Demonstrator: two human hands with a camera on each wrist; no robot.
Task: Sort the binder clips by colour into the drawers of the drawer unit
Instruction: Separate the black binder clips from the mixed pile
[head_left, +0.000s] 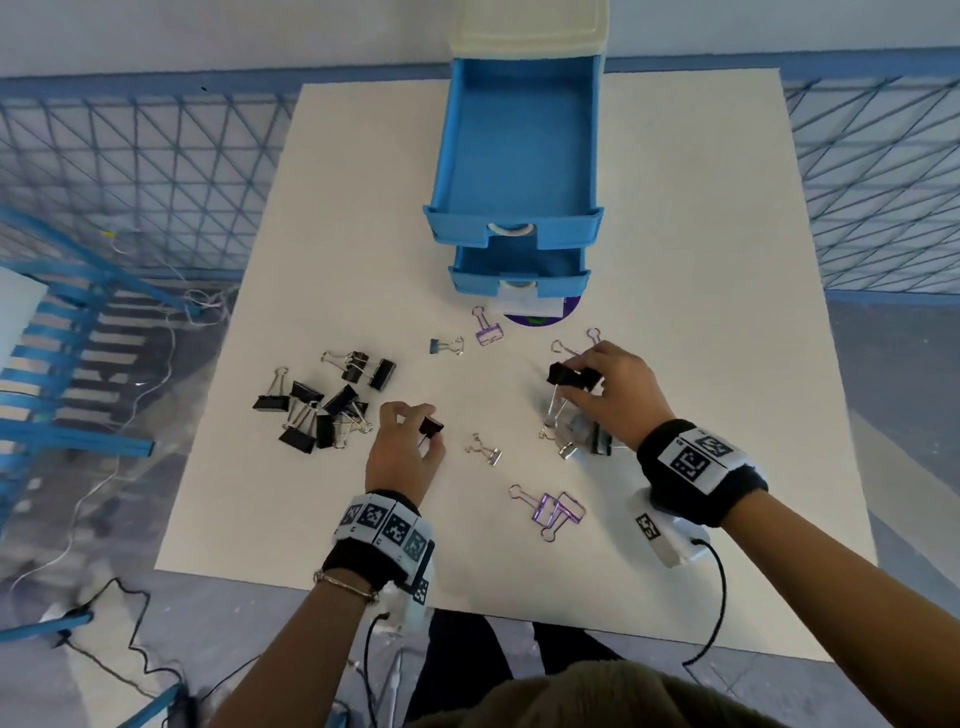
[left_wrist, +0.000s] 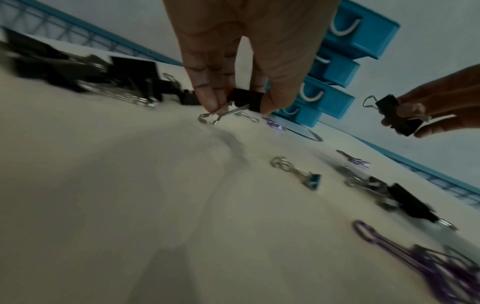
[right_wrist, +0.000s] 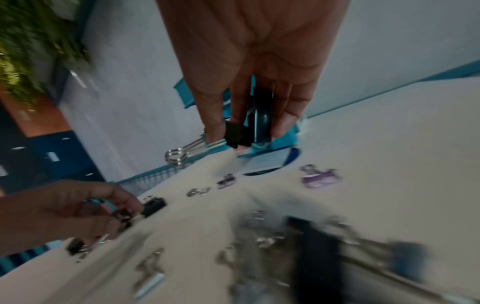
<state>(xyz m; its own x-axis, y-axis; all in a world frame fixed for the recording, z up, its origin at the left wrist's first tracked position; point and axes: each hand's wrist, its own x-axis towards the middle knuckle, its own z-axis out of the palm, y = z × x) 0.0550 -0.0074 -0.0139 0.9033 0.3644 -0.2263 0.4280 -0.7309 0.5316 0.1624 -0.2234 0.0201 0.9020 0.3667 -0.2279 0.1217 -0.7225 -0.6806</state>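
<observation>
The blue drawer unit (head_left: 519, 218) stands at the table's far edge with its top drawer (head_left: 514, 156) and the drawer below (head_left: 519, 275) pulled out. My left hand (head_left: 423, 434) pinches one black binder clip (left_wrist: 246, 99) low over the table; its wire handles touch the surface. To the right, my right hand (head_left: 571, 379) grips black binder clips (right_wrist: 249, 127) lifted above a mixed heap of clips (head_left: 576, 436). A pile of black clips (head_left: 322, 405) lies left of my left hand.
Loose on the white table (head_left: 701, 260) are purple clips (head_left: 550, 512) near the front, another purple clip (head_left: 488, 330) and a small blue clip (head_left: 447, 345) by the drawers, and a silver clip (head_left: 485, 452) between my hands. Blue mesh fencing surrounds the table.
</observation>
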